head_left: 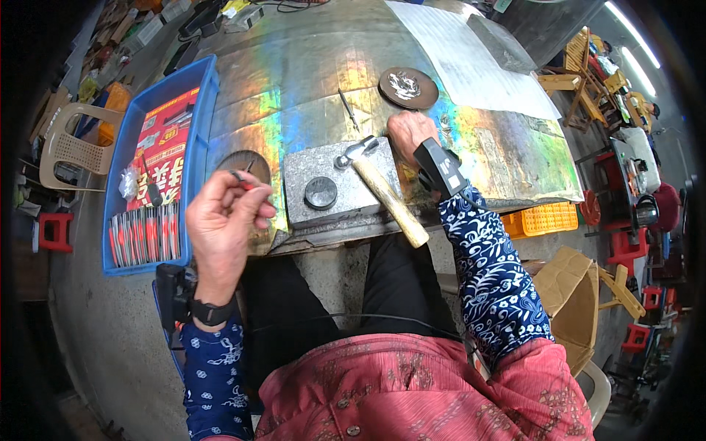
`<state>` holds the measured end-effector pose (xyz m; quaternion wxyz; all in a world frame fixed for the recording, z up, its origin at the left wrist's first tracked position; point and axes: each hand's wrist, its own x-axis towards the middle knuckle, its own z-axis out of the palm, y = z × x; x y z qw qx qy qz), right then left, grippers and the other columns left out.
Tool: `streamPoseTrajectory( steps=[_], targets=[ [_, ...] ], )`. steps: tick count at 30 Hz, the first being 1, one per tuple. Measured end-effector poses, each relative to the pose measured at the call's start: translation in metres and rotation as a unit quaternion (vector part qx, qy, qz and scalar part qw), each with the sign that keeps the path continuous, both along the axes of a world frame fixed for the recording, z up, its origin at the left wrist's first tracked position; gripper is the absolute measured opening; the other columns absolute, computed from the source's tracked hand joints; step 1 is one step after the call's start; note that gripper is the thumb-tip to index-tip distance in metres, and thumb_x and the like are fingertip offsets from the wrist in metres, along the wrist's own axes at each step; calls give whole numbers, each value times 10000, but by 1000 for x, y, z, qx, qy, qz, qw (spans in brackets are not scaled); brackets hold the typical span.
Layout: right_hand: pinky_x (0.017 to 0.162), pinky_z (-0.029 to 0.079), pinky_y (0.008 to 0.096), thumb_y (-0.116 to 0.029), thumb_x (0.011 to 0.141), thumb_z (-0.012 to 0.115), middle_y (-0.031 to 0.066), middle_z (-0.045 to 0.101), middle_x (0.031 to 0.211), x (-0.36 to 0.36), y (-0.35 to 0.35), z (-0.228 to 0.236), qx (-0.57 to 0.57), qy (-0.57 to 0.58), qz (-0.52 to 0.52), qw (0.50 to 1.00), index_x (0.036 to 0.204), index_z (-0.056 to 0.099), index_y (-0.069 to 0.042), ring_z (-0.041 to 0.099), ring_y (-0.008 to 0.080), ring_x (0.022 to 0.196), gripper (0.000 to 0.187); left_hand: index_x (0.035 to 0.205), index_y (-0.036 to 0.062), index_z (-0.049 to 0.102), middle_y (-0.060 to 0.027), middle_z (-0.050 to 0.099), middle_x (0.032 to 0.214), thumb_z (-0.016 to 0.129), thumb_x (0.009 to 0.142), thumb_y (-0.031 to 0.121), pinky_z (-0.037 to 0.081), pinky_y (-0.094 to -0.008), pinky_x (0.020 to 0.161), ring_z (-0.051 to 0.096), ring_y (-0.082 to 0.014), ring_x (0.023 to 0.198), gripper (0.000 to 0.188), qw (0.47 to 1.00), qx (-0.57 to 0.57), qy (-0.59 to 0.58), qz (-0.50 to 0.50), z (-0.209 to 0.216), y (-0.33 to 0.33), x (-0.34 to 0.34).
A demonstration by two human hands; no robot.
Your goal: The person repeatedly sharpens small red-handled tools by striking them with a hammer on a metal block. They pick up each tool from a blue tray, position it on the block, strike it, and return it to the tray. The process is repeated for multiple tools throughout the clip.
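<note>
Raised over the near left of the table, my left hand (228, 213) is closed in a pinch on a small dark and red piece (243, 178). Under it lies a round brown dish (266, 165), partly covered by the hand. My right hand (412, 136) rests curled beside a grey stone block (298, 165); its fingertips are hidden. On the block sit a round black disc (321, 192) and a hammer (382, 192), whose wooden handle sticks out over the front edge. Beyond the right hand is a brown dish (428, 94) with white slivers (404, 85). A thin pointed tool (348, 110) lies left of it.
A blue crate (202, 121) at the left holds red printed sheets (165, 140) and a row of thin packs (143, 234). White sheeting (456, 62) covers the table's far right. At the right stand a yellow basket (540, 219) and a cardboard box (573, 309).
</note>
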<state>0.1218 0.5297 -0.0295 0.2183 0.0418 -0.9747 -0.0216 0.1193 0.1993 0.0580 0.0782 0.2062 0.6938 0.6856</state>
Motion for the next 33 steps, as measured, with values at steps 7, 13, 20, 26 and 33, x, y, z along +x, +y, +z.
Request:
streamPoseTrajectory(
  steps=[7, 13, 20, 26, 33],
  targets=[
    [551, 517, 402, -92, 715, 636, 201, 643, 707, 9, 1, 12, 12, -12, 28, 999, 682, 648, -12, 670, 338, 678, 89, 933, -35, 601, -59, 655, 811, 633, 884, -28, 518, -192, 567, 645, -85, 666, 59, 1000, 12, 12, -25, -20, 22, 6],
    [662, 485, 444, -110, 724, 658, 208, 601, 741, 44, 1, 18, -140, -48, -46, 988, 753, 563, 2, 612, 382, 735, 150, 950, -49, 632, -63, 675, 844, 637, 870, -43, 528, -204, 584, 647, -89, 679, 81, 999, 5, 31, -23, -29, 22, 8],
    [595, 503, 313, -37, 798, 620, 110, 633, 688, 77, -15, 36, -399, -47, -83, 912, 848, 601, 40, 626, 180, 618, 94, 946, -59, 644, -59, 676, 831, 641, 861, -50, 529, -210, 588, 646, -89, 689, 85, 999, 6, 24, -30, -30, 22, 11],
    [569, 490, 231, 18, 845, 597, 5, 584, 704, 92, -25, 35, -566, -17, -42, 823, 860, 603, 18, 575, 73, 613, 16, 945, -57, 658, -53, 675, 829, 651, 851, -47, 512, -208, 563, 636, -85, 671, 95, 999, -7, 47, -11, -35, 24, 10],
    [606, 510, 223, 32, 861, 612, 22, 629, 787, 117, -60, 70, -582, 31, -9, 813, 917, 629, 23, 594, 75, 665, 59, 930, -52, 669, -39, 676, 784, 677, 826, -44, 493, -216, 629, 623, -78, 677, 105, 980, -92, 176, 30, -39, 25, 16]
  ],
)
